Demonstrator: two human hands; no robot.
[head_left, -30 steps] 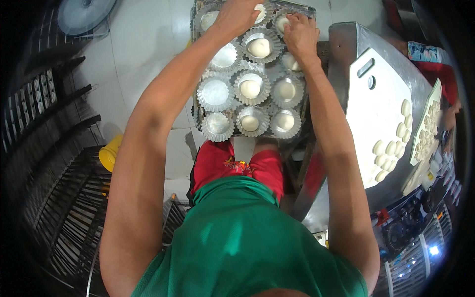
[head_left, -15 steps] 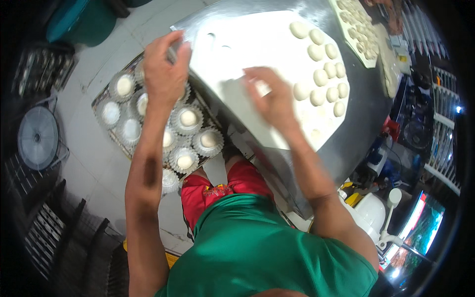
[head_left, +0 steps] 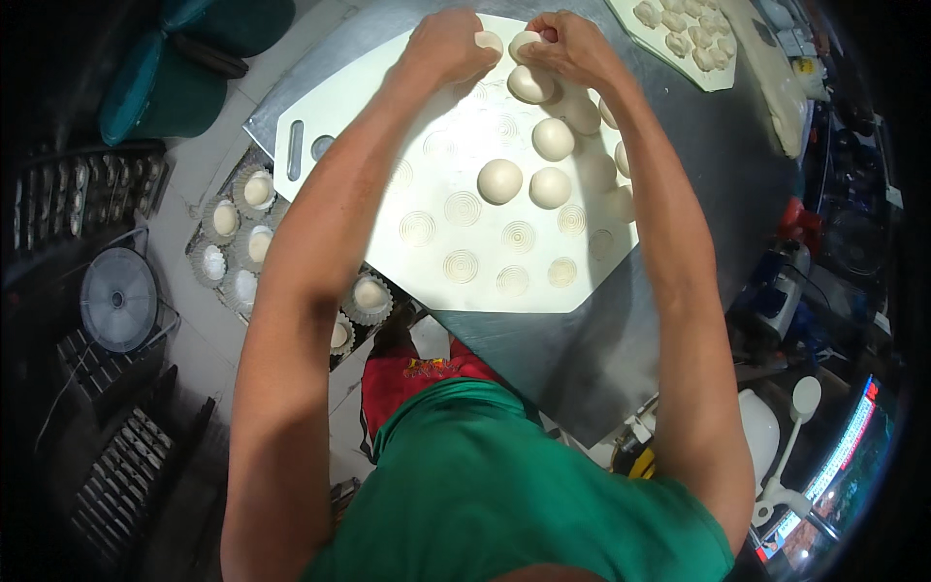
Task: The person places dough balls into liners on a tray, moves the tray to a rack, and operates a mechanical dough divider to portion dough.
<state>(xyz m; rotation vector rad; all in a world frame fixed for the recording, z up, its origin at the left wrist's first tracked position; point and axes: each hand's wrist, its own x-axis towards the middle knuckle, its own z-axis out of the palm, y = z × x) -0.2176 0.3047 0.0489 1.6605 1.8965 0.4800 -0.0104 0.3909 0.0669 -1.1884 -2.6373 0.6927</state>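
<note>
A white board (head_left: 388,267) with handle cutouts and ringed circular marks lies on the metal table. At its far edge my left hand (head_left: 448,50) closes on a dough ball (head_left: 490,43), fingers curled round its left side. Just to the right, my right hand (head_left: 574,48) grips another dough ball (head_left: 524,46) between thumb and fingers. Right below it, a dough ball (head_left: 530,84) sits on the board. Several more smooth, pale balls rest nearer me, among them a larger dough ball (head_left: 500,181). My right forearm covers part of the group.
Left of the table, a dark tray holds fluted paper cups (head_left: 369,297) with dough in them. A second white board (head_left: 669,44) bears small dough pieces at the far right. The metal table (head_left: 582,359) extends around the boards. Teal bins (head_left: 160,87) stand at the far left.
Both hands have moved to the board's far edge and closed on dough balls. My left hand was above the paper cups. The view has shifted, bringing the marked board more into the middle.
</note>
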